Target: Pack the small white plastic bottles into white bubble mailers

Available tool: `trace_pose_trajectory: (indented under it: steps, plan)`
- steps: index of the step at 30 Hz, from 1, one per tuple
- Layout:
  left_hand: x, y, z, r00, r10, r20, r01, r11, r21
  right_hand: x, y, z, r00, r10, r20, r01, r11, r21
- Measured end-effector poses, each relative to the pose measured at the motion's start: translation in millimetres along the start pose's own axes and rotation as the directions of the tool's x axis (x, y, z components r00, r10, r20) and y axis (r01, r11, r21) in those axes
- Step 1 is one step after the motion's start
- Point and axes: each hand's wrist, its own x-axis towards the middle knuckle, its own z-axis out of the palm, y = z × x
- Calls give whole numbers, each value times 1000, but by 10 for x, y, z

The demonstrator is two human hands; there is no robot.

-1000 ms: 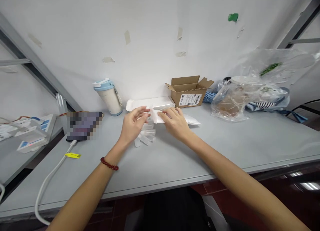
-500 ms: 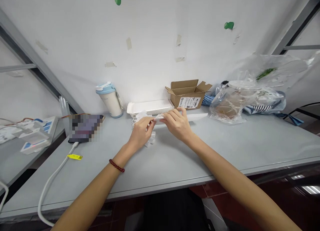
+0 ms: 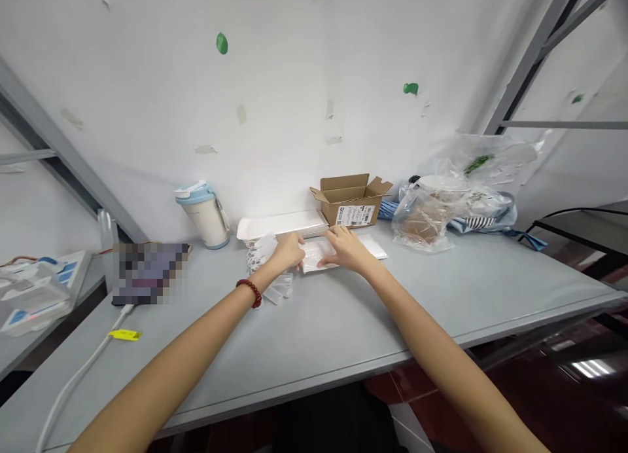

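Observation:
My left hand [image 3: 287,251] and my right hand [image 3: 346,249] meet over a flat white plastic packet [image 3: 316,250] lying on the grey table [image 3: 343,322]. The left hand's fingers curl round the packet's left end. The right hand pinches its right part, thumb underneath and fingers on top. Several small clear plastic tubes [image 3: 277,289] lie just in front of the left hand. More white packets [image 3: 260,249] fan out to its left. A red bead bracelet [image 3: 250,290] is on my left wrist.
Against the wall stand a blue-lidded tumbler [image 3: 203,214], a white tray [image 3: 279,224] and an open cardboard box [image 3: 350,201]. Clear plastic bags [image 3: 432,214] lie at the right. A blurred dark device [image 3: 147,270] and a white cable with a yellow tag [image 3: 125,335] lie at the left.
The camera has tilted up and shifted. Both hands have lowered onto the table with the packet, and the left hand has closed round its left end.

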Motion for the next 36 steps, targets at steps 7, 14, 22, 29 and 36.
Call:
trace_pose_trajectory:
  steps: [7, 14, 22, 29, 36]
  plan:
    - [273, 98, 112, 999, -25, 45, 18, 987, 162, -26, 136, -101, 954, 155, 257, -159, 987, -3]
    - [438, 147, 111, 999, -22, 49, 6, 952, 305, 12, 212, 4, 970, 183, 159, -186, 983, 1]
    - [419, 51, -73, 973, 217, -81, -137, 820, 556, 37, 255, 85, 961, 246, 124, -257, 963, 79]
    - [511, 6, -135, 957, 268, -109, -125, 722, 680, 27, 244, 86, 955, 267, 130, -285, 946, 152]
    - [588, -25, -245, 962, 222, -159, -53, 722, 690, 29, 139, 105, 952, 278, 131, -293, 949, 113]
